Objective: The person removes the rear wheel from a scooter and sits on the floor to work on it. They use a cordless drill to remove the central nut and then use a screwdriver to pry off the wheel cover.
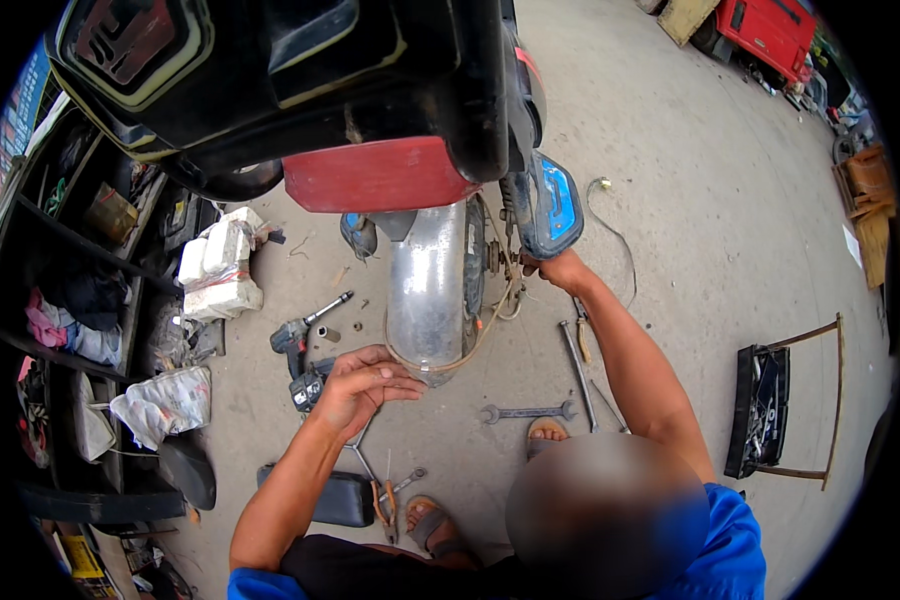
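The rear of a black electric scooter (pixel 390 60) with a red panel (pixel 380 175) stands in front of me. Under it is the rear wheel with a silver mudguard (pixel 425 275). My left hand (pixel 362 388) touches the mudguard's lower end, fingers stretched out. A thin brown cable (pixel 470 350) loops around that end near my fingertips. My right hand (pixel 560 268) is at the wheel's right side, beside the axle nut (pixel 495 258) and below a black-and-blue part (pixel 553 207). Its fingers are mostly hidden, so what they hold cannot be made out.
On the floor lie a cordless impact wrench (pixel 292 345), a socket (pixel 329 334), an open-ended spanner (pixel 528 411), a long metal bar (pixel 578 375), pliers (pixel 385 510) and a black cushion (pixel 332 497). Black shelves (pixel 120 260) stand left; a tool case (pixel 760 410) lies right.
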